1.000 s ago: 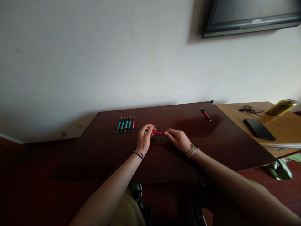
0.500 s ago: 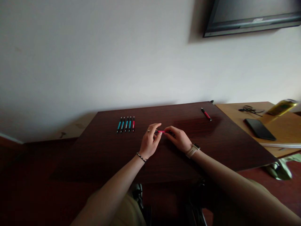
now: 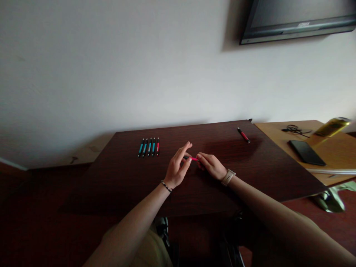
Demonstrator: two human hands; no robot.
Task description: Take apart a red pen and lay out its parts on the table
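Over the middle of the dark brown table [image 3: 217, 135], my left hand [image 3: 177, 167] pinches one end of a red and black pen [image 3: 194, 159] between thumb and fingers, other fingers stretched out. My right hand [image 3: 211, 165] has its fingers closed on the pen's other end, which they hide. To the left, several blue and black pens [image 3: 145, 147] lie side by side in a row, with one red and black pen [image 3: 158, 147] at the row's right end. Another red and black pen [image 3: 244, 135] lies slanted near the table's back right.
A lighter wooden desk [image 3: 342, 152] on the right bears a black phone [image 3: 306, 152], a dark cable [image 3: 296, 129] and a yellow can [image 3: 333, 127]. A wall-mounted screen [image 3: 300, 22] hangs at the upper right. The wall runs behind the table.
My left hand's upper fingers have straightened and lifted away from the pen. My right hand's fingers have shifted slightly right and down, and more of the pen's red part shows.
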